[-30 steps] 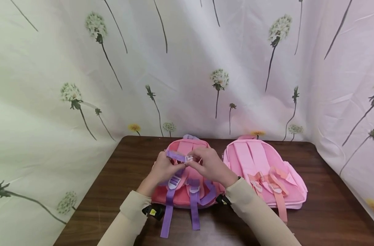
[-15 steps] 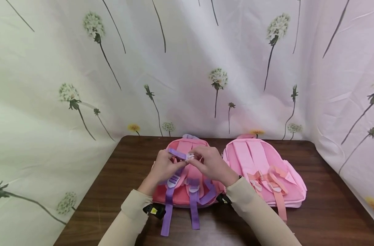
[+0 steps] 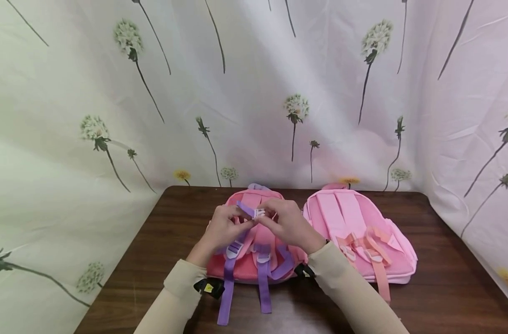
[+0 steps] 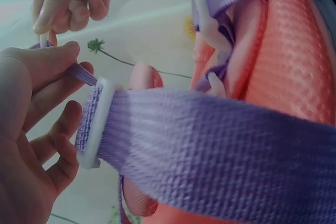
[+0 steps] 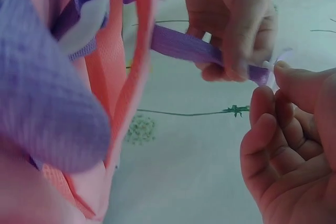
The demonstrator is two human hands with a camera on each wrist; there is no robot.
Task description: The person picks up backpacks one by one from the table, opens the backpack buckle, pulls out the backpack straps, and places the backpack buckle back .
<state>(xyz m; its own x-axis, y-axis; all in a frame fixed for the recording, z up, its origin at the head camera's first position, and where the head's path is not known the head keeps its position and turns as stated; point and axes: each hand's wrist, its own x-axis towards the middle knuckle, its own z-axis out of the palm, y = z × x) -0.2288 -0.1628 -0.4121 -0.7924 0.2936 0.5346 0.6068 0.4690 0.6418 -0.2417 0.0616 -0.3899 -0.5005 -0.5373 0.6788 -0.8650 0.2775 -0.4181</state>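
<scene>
Both hands meet above a coral-pink backpack [image 3: 219,270] with purple straps. My left hand [image 3: 223,229] pinches a purple strap [image 3: 245,208] close to a small white buckle [image 3: 259,213]; my right hand [image 3: 288,224] pinches the buckle between thumb and forefinger. In the right wrist view the purple strap [image 5: 184,44] runs through the left hand [image 5: 239,24] to the right fingertips. A white slider [image 4: 98,124] on a purple strap [image 4: 220,150] hangs beside the left hand [image 4: 31,129] in the left wrist view. The fingers partly hide the buckle.
A light pink backpack [image 3: 375,218] with orange straps lies right of the coral one on the brown wooden table [image 3: 149,260]. Two purple strap ends hang toward the table's front. Behind stands a cloth backdrop [image 3: 254,93] printed with dandelions.
The purple strap's free end above my left hand has shifted to the right and tilted more steeply. Both hands have barely moved and still hold the strap and buckle.
</scene>
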